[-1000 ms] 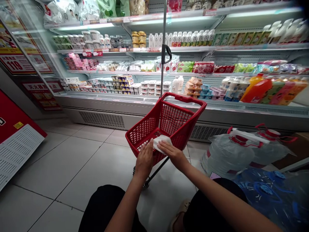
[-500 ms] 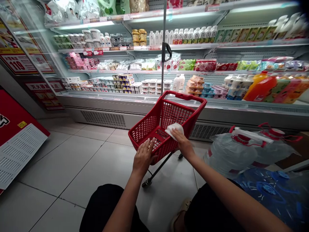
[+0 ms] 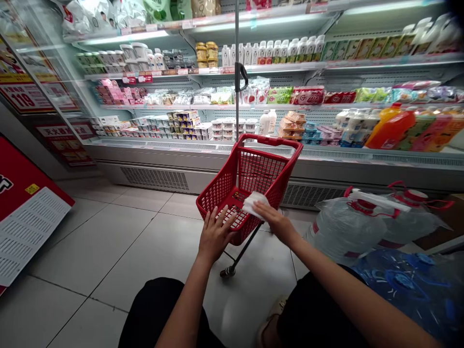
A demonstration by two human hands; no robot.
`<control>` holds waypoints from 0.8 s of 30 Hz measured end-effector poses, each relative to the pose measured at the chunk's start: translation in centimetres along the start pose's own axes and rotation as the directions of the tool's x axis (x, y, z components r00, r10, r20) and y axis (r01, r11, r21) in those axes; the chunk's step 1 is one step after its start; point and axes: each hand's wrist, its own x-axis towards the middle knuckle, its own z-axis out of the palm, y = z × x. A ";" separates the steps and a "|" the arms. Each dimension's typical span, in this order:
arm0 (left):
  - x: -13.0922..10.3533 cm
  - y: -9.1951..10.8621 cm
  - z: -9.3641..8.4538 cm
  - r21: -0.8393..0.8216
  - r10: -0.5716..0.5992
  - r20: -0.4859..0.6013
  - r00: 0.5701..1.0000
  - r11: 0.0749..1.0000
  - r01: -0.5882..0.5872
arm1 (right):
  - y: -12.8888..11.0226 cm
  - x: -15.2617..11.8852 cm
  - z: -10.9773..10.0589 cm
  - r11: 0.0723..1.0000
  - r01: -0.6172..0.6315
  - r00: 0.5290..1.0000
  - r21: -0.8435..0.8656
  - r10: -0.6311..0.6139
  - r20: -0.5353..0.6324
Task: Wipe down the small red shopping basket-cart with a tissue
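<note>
A red plastic shopping cart [image 3: 263, 166] with lattice sides stands on the tiled floor in front of me. My left hand [image 3: 215, 234] lies over its near front rim, fingers spread, holding nothing. In my right hand [image 3: 273, 220] is a white cloth [image 3: 253, 203], pressed against the cart's right rim; folds of it cover part of the edge. The fingertips bend over the cloth. Below the basket shows a dark metal leg with a caster [image 3: 227, 272].
Behind the cart runs a glass-fronted refrigerated case [image 3: 163, 150] stocked with dairy and drinks. Large clear water jugs [image 3: 348, 232] and blue bottles [image 3: 402, 280] stand at right. A red freezer [image 3: 29, 179] is at the left, and grey floor tiles [image 3: 119, 241] lie between.
The cart has turned slightly, its handle shifting left and its near caster to the right. My right hand with the cloth has moved a little left and down along the rim.
</note>
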 end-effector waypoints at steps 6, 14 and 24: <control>0.6 0.8 0.6 0.018 -0.028 0.000 1.000 0.999 0.028 | 4.3 1.6 0.0 0.990 -0.126 0.992 -0.060 0.125 -0.029; 0.1 4.6 0.1 0.012 -0.079 -0.013 0.997 0.997 0.079 | 3.7 1.6 0.3 0.981 -0.176 0.983 -0.083 0.170 -0.073; -0.6 2.4 -0.5 -0.024 0.103 0.021 0.994 0.994 -0.102 | -5.4 -2.4 0.7 0.992 0.119 0.992 -0.052 -0.116 0.052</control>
